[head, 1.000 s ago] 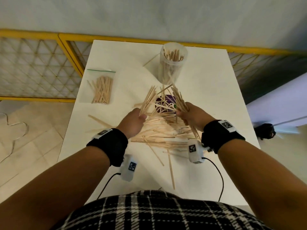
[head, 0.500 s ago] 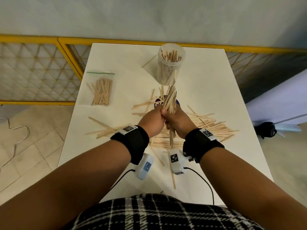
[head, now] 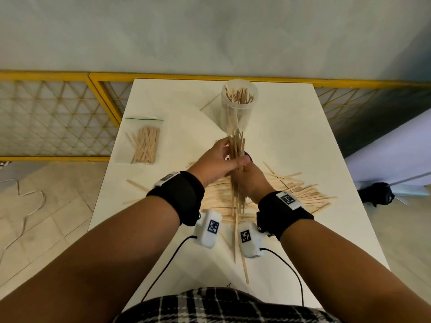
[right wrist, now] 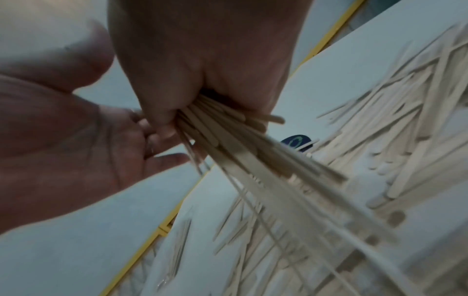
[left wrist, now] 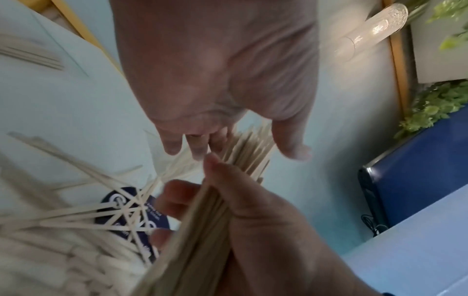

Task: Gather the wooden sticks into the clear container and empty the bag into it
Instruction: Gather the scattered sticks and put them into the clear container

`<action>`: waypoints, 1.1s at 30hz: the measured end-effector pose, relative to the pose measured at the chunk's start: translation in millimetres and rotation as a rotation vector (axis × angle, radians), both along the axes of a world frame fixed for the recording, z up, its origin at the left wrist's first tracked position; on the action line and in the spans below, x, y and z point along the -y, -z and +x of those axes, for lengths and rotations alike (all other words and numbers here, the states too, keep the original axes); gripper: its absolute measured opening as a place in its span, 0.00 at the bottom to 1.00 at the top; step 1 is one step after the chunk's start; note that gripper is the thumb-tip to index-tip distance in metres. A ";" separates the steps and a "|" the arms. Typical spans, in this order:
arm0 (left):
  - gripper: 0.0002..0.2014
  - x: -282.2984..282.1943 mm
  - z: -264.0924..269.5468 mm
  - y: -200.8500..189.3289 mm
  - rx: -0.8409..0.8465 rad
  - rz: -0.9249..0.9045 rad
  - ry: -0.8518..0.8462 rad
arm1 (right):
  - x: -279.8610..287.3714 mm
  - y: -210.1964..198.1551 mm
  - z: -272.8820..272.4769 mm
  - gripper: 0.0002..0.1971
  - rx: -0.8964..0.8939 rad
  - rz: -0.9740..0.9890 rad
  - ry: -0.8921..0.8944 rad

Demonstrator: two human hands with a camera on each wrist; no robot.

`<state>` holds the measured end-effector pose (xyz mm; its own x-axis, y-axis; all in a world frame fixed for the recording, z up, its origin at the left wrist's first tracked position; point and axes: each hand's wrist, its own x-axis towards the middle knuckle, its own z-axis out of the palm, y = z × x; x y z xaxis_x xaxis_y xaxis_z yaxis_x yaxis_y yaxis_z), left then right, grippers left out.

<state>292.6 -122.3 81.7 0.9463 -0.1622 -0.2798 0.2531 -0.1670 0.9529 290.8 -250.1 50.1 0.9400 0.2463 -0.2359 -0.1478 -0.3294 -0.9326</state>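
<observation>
Above the scattered sticks (head: 300, 194), the right hand (head: 250, 180) grips an upright stick bundle (head: 236, 150); the left hand (head: 217, 164), fingers relaxed, steadies it.

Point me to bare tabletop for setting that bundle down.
Bare: the far right corner, right of the container; the strip between bag and container; the near left edge. Crowded: the loose sticks mid-table, under both hands.

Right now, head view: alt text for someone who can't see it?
The right hand grips an upright bundle of wooden sticks while the open left hand steadies its side. Beyond stands a clear container partly filled with sticks, a bag of sticks at left.
</observation>
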 end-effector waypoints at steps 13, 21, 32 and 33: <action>0.22 -17.5 31.6 -79.8 0.338 0.263 -0.112 | 0.4 -5.0 11.9 0.09 -0.026 -0.113 -0.168; 0.22 -30.5 20.1 -66.3 0.396 0.181 -0.401 | -9.2 -50.6 24.5 0.07 0.003 0.031 -0.050; 0.31 7.7 -3.3 -12.0 -0.527 -1.010 -0.458 | -15.6 -133.5 43.8 0.08 0.111 0.742 0.044; 0.30 12.0 -0.7 -16.2 -0.511 -1.028 -0.471 | -17.6 -124.5 39.2 0.09 0.090 0.677 0.049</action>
